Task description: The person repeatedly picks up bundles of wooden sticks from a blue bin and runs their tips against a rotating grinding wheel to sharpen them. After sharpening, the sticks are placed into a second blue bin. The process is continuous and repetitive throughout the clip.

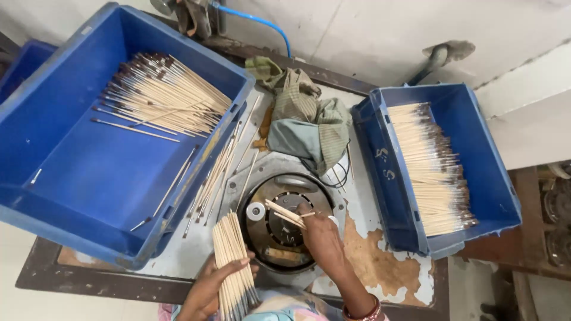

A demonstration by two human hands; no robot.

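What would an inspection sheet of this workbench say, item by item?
Surface: worn metal table, paint flaking, rusty patches.
Job's things: bundle of wooden sticks; few sticks over a round machine.
Clutter: loose sticks; crumpled cloth.
Hands: left hand grips the bundle; right hand holds the few sticks.
Cables: blue hose; dark wires by the cloth.
Surroundings: two blue crates, left crate and right crate, both holding brush-tipped sticks.

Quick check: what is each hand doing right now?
Left hand: closed around a bundle of sticks.
Right hand: pinching a few sticks over the round machine.
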